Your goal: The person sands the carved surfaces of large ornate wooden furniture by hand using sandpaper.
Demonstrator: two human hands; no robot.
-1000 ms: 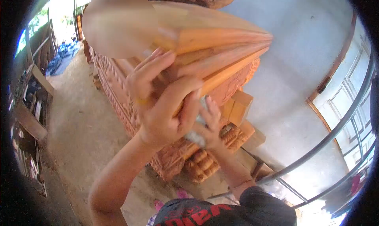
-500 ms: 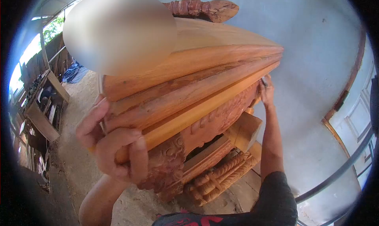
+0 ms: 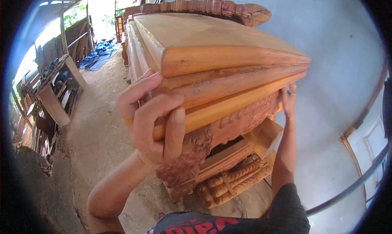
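A large wooden tabletop [image 3: 228,52] with stepped, moulded edges fills the middle of the head view. My left hand [image 3: 153,115] grips its near left corner, fingers wrapped around the lower mouldings. At the far right corner my right hand [image 3: 289,93] reaches up under the edge, its fingers partly hidden by the wood. Below the mouldings runs a reddish carved apron [image 3: 241,117]. On top, along the far side, lies a long turned and carved post [image 3: 212,7] with a pointed end.
Under the table are a carved wooden piece [image 3: 232,181] and a square wooden block [image 3: 263,136]. A pale wall [image 3: 335,62] stands close on the right. Wooden crates with scraps [image 3: 55,101] line the left, and a blue tarp [image 3: 100,54] lies on the floor behind.
The view has shifted, so the tabletop and both hands appear farther right, and more of the yard and top surface shows. Both hands keep their hold on the edge.
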